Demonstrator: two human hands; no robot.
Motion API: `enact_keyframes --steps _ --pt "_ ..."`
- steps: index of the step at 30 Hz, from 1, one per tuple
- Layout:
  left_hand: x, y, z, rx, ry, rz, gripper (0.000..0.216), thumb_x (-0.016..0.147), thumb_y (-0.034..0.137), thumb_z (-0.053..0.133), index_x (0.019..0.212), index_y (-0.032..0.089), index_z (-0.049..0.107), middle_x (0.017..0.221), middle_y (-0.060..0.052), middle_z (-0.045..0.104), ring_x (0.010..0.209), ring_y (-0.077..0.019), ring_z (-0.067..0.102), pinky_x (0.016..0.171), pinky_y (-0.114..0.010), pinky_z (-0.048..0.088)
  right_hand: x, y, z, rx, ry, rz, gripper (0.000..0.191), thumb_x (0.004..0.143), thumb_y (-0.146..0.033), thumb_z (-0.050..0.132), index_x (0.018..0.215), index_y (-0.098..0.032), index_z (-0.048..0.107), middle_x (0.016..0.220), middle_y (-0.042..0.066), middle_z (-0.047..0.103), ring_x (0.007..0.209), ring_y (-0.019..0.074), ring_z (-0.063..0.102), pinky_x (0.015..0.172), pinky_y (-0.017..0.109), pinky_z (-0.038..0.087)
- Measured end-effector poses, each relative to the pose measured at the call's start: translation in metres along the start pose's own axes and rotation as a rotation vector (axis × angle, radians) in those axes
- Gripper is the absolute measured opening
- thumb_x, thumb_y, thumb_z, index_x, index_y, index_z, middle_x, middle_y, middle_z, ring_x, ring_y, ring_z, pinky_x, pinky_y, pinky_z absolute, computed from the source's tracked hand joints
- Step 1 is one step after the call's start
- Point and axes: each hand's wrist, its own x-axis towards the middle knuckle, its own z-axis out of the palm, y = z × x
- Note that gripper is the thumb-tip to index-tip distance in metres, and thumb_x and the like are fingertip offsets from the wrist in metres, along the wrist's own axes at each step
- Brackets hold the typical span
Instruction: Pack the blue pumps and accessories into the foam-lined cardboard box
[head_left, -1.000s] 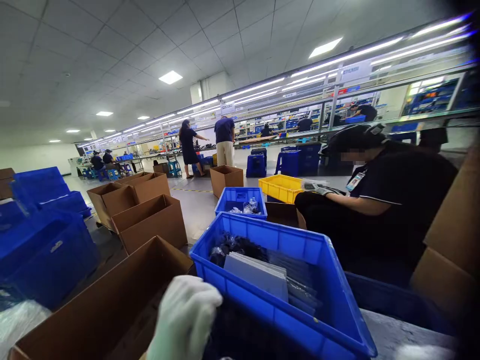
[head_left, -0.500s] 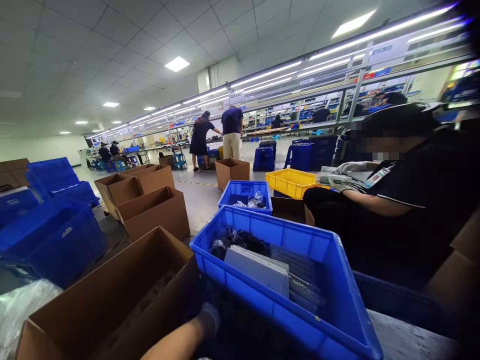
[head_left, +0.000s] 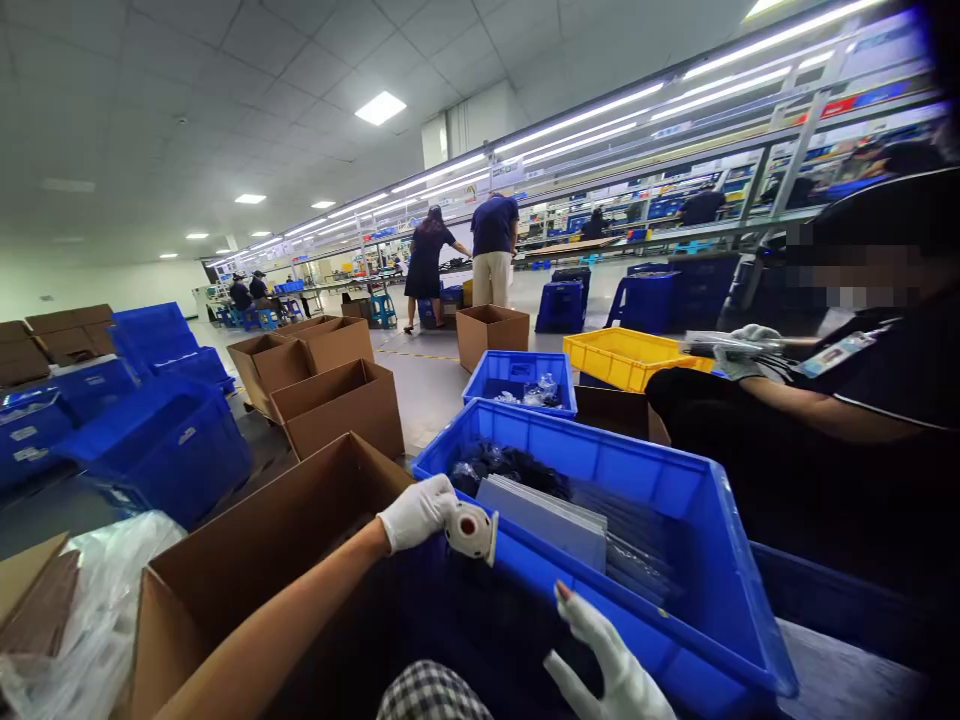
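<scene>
My left hand (head_left: 418,512), in a white glove, pinches a small white part with a round dark red centre (head_left: 471,528); its exact kind I cannot make out. It hangs just outside the near wall of a blue crate (head_left: 517,552). At the bottom, my right hand (head_left: 611,665), also gloved, has its fingers spread and holds nothing; one fingertip shows bare. Inside the crate lie a stack of flat grey panels (head_left: 540,520), clear-wrapped flat pieces (head_left: 630,565) and a dark bundle (head_left: 517,462).
An open cardboard box (head_left: 247,540) stands under my left forearm, beside crumpled clear plastic (head_left: 112,580). To the right sits a co-worker (head_left: 847,500), gloved hands holding flat pieces near a yellow crate (head_left: 630,355). A smaller blue crate (head_left: 521,385) and further cardboard boxes (head_left: 337,405) stand beyond.
My left hand has risen from low beside the crate, and the white part now shows in it. My right hand has come into view, spread. The view has turned slightly left.
</scene>
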Motion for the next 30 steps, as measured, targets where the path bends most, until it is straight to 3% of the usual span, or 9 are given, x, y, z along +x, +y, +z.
enact_keyframes --steps 5,7,10,12,15,20,23,26,30 --pt "-0.047 0.045 -0.042 -0.32 0.112 0.03 0.036 0.073 0.053 0.057 0.069 0.019 0.05 0.054 0.005 0.043 0.047 -0.0086 0.038 0.048 -0.024 0.032 0.08 -0.074 0.036 0.079 0.094 -0.217 0.072 0.091 -0.036 0.052 0.151 -0.021 0.015 0.147 0.016 0.036 0.129 0.0293 0.045 0.102 0.046 0.046" --pt "-0.073 0.058 -0.054 -0.394 0.167 0.042 0.042 0.07 0.058 0.063 0.068 0.017 0.056 0.051 0.004 0.043 0.045 -0.008 0.036 0.046 -0.024 0.03 0.1 -0.113 0.044 0.3 0.02 -0.183 0.068 0.092 -0.039 0.05 0.15 -0.022 0.017 0.144 0.016 0.042 0.112 0.0262 0.059 0.087 0.038 0.055" --pt "-0.113 0.066 -0.068 -0.527 0.275 0.061 0.056 0.081 0.069 0.045 0.08 0.015 0.063 0.052 0.003 0.046 0.042 -0.0076 0.034 0.043 -0.024 0.027 0.112 -0.167 0.057 0.75 -0.18 0.04 0.061 0.093 -0.057 0.043 0.141 -0.021 0.031 0.101 0.01 0.066 0.048 0.0122 0.055 0.039 0.023 0.044" --pt "-0.136 0.063 -0.072 -0.662 0.419 0.078 0.063 0.086 0.069 0.034 0.09 0.014 0.065 0.054 0.002 0.05 0.042 -0.0084 0.037 0.044 -0.024 0.03 0.114 -0.195 0.067 1.036 -0.354 0.246 0.059 0.091 -0.068 0.036 0.121 -0.018 0.047 0.059 -0.001 0.056 0.033 0.0075 0.033 0.031 0.018 0.025" --pt "-0.162 0.047 -0.075 -0.821 0.683 0.065 0.056 0.087 0.064 0.044 0.097 0.013 0.064 0.062 0.0 0.058 0.049 -0.01 0.047 0.05 -0.024 0.038 0.12 -0.226 0.082 1.365 -0.676 0.694 0.06 0.09 -0.073 0.03 0.083 -0.017 0.05 0.043 -0.006 0.036 0.033 0.0049 0.021 0.031 0.015 0.015" --pt "-0.183 0.005 -0.084 -1.039 0.94 0.012 0.051 0.075 0.059 0.066 0.093 0.011 0.064 0.068 -0.001 0.059 0.058 -0.0097 0.051 0.058 -0.023 0.041 0.135 -0.249 0.102 1.662 -0.913 1.192 0.054 0.101 -0.051 0.02 0.084 -0.014 0.055 0.049 -0.005 0.037 0.032 0.0029 0.015 0.03 0.014 0.012" --pt "-0.191 -0.012 -0.088 -1.045 0.978 -0.065 0.053 0.073 0.061 0.067 0.093 0.012 0.063 0.073 -0.004 0.062 0.066 -0.0136 0.057 0.068 -0.028 0.046 0.134 -0.247 0.118 1.716 -0.985 1.155 0.051 0.1 -0.046 0.027 0.076 -0.012 0.055 0.052 -0.003 0.042 0.031 0.0008 0.014 0.029 0.014 0.012" --pt "-0.197 -0.016 -0.084 -0.856 0.933 -0.107 0.062 0.081 0.064 0.056 0.115 0.012 0.058 0.11 -0.014 0.064 0.1 -0.0234 0.06 0.091 -0.038 0.045 0.124 -0.236 0.132 1.693 -1.039 1.063 0.033 0.091 -0.044 0.051 0.08 -0.013 0.058 0.051 -0.003 0.045 0.03 0.0001 0.014 0.03 0.014 0.011" --pt "-0.201 -0.013 -0.072 -0.479 0.745 -0.033 0.093 0.073 0.053 0.073 0.145 0.021 0.024 0.152 -0.014 0.031 0.138 -0.0268 0.032 0.112 -0.041 0.03 0.106 -0.224 0.147 1.574 -0.986 0.947 0.048 0.066 -0.059 0.074 0.077 -0.017 0.055 0.041 -0.01 0.035 0.031 0.0006 0.014 0.031 0.014 0.011"
